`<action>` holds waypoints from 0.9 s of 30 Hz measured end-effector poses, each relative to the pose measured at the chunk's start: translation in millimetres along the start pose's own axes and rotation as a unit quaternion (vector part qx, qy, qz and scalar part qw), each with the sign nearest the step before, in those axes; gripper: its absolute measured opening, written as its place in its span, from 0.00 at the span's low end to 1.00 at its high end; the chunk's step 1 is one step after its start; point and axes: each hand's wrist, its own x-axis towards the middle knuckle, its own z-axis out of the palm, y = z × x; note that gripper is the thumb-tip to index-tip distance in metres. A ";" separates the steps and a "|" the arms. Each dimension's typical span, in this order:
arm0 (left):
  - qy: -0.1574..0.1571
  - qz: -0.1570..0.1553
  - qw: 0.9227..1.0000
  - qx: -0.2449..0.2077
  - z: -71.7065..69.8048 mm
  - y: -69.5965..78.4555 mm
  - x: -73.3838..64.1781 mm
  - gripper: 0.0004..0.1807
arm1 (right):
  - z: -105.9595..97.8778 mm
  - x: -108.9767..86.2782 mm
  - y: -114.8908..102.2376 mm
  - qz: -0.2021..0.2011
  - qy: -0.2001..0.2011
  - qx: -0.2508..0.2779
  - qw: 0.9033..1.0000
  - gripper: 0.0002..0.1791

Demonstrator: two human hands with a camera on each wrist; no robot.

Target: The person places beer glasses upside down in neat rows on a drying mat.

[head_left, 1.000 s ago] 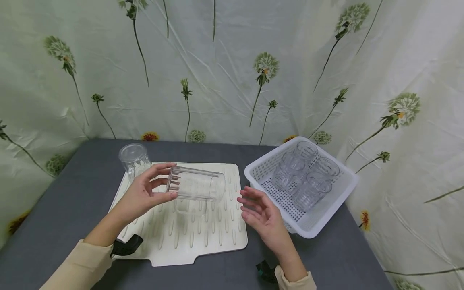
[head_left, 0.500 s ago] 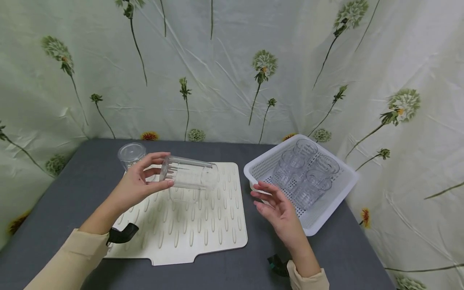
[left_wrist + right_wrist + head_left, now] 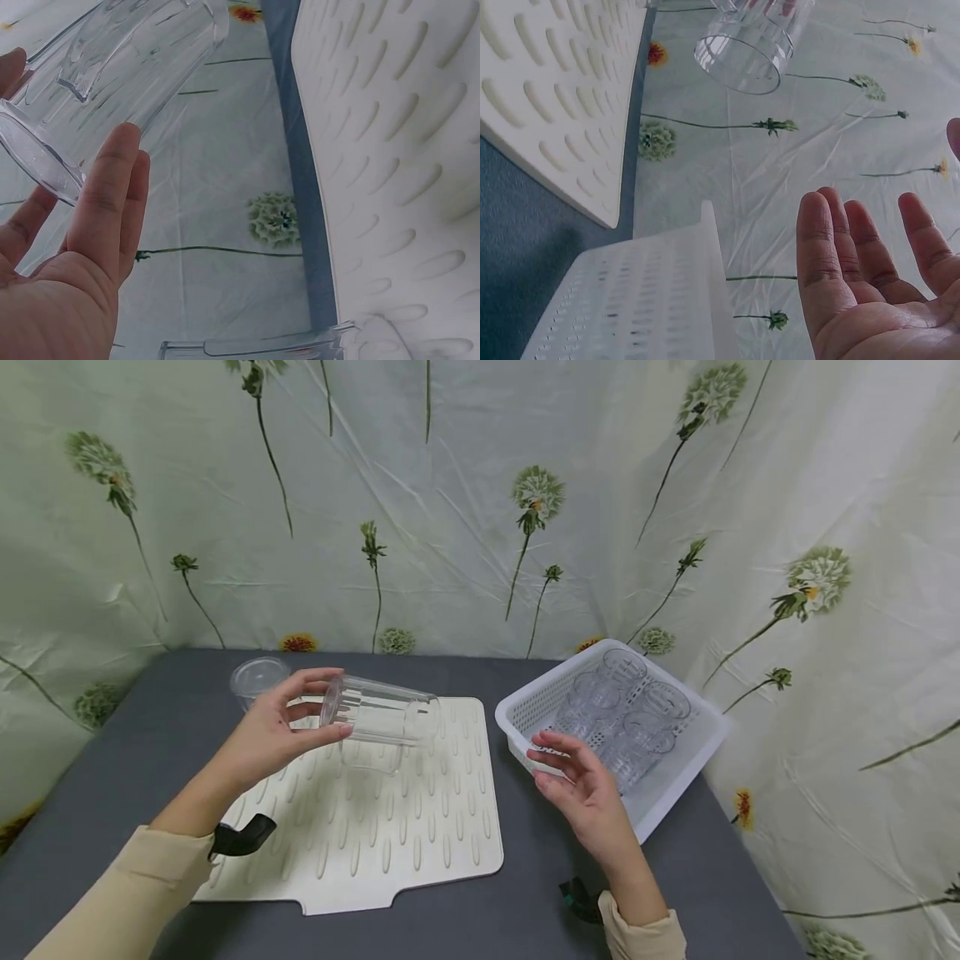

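Observation:
A clear mug lies tipped on its side in the air over the white ribbed drying mat. My left hand grips it near its thick base, with the thumb below and the fingers above. Its open mouth points right, and its handle hangs underneath. In the left wrist view the mug sits between thumb and fingers. My right hand holds nothing; its fingers are loosely bent in front of the white basket. In the right wrist view the right hand's fingers are apart from the basket wall.
Several clear glass vessels stand in the basket at the right. Another clear glass vessel stands upside down at the mat's back left, partly behind my left hand. A flower-printed curtain hangs behind the dark grey table.
My left hand has carried the mug a little left and upward. My right hand has moved right, away from the mug and closer to the basket. The view has turned slightly right.

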 end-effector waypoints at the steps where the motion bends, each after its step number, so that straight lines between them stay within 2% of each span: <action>1: -0.001 0.000 1.000 0.000 -0.5 -0.1 0.2 0.43 | -0.5 0.1 -0.2 0.005 0.002 -0.002 1.000 0.28; 18: 0.007 -0.008 0.999 0.038 -5.2 4.2 8.3 0.43 | -17.4 3.0 -6.4 0.029 0.011 -0.060 0.998 0.26; 27: 0.013 -0.010 0.998 0.058 -7.5 5.1 14.3 0.43 | -26.3 4.9 -7.4 0.004 0.005 -0.086 0.996 0.26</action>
